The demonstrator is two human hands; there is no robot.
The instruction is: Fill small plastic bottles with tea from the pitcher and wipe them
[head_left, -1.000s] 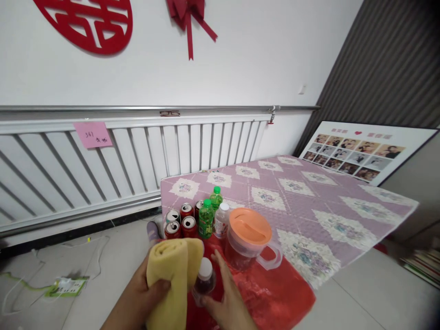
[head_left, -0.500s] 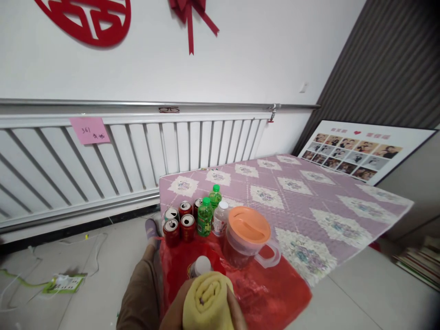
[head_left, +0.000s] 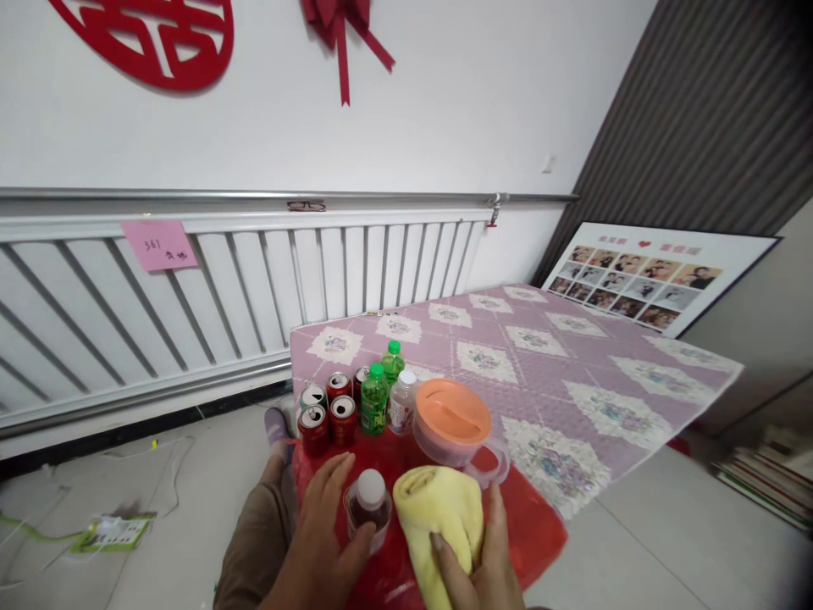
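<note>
A rolled yellow towel (head_left: pixel 438 512) is in my right hand (head_left: pixel 476 563), thumb on its near side and fingers along its right. It is over the red plastic bag (head_left: pixel 533 529), just right of a small dark-filled bottle (head_left: pixel 372 504) with a white cap. My left hand (head_left: pixel 323 534) is open beside that bottle. Its fingers stretch along the left side and its thumb lies in front; whether it touches the bottle I cannot tell. Behind the towel stands a clear plastic pitcher (head_left: pixel 452 415) with an orange lid.
Several drink cans (head_left: pixel 343 419) group at the table's left corner. Two green-capped bottles (head_left: pixel 374 402) and a white-capped bottle (head_left: pixel 402 405) stand beside them. A purple floral cloth (head_left: pixel 489 360) covers the table. Behind it runs a white radiator (head_left: pixel 343 271); a photo board (head_left: pixel 635 280) leans at right.
The towel has moved from between both hands to the right, now in my right hand alone. My left hand has let go and shifted to the white-capped bottle, which shows more fully.
</note>
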